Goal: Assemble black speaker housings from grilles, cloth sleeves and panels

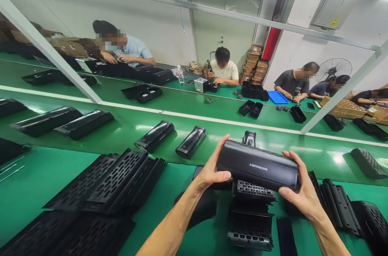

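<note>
Between my two hands a black speaker housing (257, 161) with upside-down white MERKURY lettering is held up over the green bench. My left hand (214, 167) closes on its left end, thumb on the near side. At the opposite end, my right hand (303, 187) grips it the same way. Below the housing lie black perforated panels (250, 211), partly hidden by it. A dark phone (286, 236) rests to their right. Left of my forearm a rounded black shell (200, 209) sits on the bench, partly covered.
Stacked perforated grilles (117, 185) cover the bench's left side; more curved panels (341, 207) lie at right. Several black housings (190, 141) sit on the green belt (273, 131) ahead. A slanted white post (330, 94) stands beyond. Co-workers (224, 68) sit across the line.
</note>
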`<state>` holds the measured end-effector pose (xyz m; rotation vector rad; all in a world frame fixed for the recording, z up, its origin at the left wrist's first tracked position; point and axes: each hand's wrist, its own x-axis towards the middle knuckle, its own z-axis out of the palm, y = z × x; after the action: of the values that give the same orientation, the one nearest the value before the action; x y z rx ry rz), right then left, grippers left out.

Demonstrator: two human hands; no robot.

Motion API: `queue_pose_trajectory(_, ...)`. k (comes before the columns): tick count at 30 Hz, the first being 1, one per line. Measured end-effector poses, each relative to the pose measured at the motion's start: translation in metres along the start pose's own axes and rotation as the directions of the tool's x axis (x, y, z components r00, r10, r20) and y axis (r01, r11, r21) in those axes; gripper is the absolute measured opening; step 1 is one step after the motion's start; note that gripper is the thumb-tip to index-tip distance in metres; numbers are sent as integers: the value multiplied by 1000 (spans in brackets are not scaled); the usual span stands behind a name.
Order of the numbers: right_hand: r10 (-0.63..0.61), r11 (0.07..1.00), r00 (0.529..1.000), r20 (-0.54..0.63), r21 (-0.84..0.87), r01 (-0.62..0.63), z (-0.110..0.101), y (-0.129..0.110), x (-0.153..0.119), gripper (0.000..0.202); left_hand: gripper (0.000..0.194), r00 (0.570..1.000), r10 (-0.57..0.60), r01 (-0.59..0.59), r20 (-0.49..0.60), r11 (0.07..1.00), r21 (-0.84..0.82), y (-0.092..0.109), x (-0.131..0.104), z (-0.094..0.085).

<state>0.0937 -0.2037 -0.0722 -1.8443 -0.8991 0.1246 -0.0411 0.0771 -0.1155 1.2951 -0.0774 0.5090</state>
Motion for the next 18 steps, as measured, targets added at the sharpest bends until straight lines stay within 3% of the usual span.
queue_pose_trajectory(3, -35, 999, 998, -46, -5, 35, 5, -6, -2, 78, 108, 999, -31, 32, 17, 999, -35, 1, 0, -1)
queue_pose_trajectory(9, -50, 999, 995, -86, -11, 50, 11, 3, 0, 70, 102, 998, -14, 10, -68, 998, -62, -2, -2, 7)
queue_pose_trajectory(15, 20, 999, 1000, 0, -41, -20, 3, 11, -3, 85, 104, 998, -62, 60, 22, 994, 92, 4, -1, 2)
queue_pose_trajectory(18, 21, 995, 999, -35, -95, -24, 2, 5, -9, 98, 103, 997, -75, 72, 31, 992, 99, 9, -2, 4)
